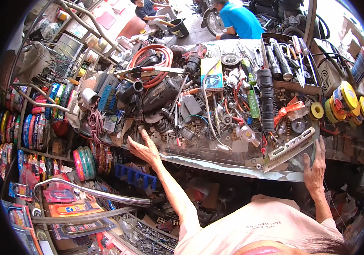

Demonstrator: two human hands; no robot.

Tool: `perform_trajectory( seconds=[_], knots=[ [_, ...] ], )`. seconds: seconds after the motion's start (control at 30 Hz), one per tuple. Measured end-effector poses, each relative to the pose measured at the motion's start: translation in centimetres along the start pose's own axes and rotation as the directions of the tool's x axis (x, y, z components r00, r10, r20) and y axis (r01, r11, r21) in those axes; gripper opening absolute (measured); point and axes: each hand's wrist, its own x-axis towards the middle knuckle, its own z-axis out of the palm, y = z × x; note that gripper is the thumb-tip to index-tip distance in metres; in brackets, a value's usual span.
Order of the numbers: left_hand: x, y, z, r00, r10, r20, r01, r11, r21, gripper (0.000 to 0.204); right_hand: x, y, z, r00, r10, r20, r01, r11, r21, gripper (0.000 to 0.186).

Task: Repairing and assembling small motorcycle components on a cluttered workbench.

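Observation:
My left hand (146,149) is held over the front edge of a cluttered workbench (233,158), empty, its fingers spread. Dark metal parts and a small coil (161,126) lie just beyond its fingertips. At the bench's right front, my right hand (315,168) has its fingers stretched upward beside the end of a slotted metal bar (290,146); whether they touch is unclear. That bar lies slanted near the front edge. A curved metal rod (209,106) and a clear plastic piece (248,134) lie between the hands.
A power drill (194,57), a grinder-like tool (161,95) and a coiled orange hose (165,53) crowd the back. Flashlights (280,61) sit in a tray at right. Tape rolls (347,95) stand beyond. A chrome handlebar (101,191) lies lower left. Two people (239,21) sit beyond the bench.

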Motion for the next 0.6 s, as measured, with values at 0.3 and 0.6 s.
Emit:
perform_trajectory(
  seconds=[0.3, 0.6],
  knots=[
    [0.14, 0.06, 0.29, 1.0, -0.013, -0.001, 0.013, 1.0, -0.024, 0.079, -0.18, 0.33, 0.35, 0.984, 0.155, 0.088, -0.148, 0.985, -0.088, 0.065],
    [0.16, -0.07, 0.05, 1.0, 0.031, -0.005, -0.031, 0.999, 0.034, 0.079, 0.02, 0.4, 0.4, 0.994, 0.1, 0.045, -0.1, 0.995, 0.017, 0.064]
  ],
)
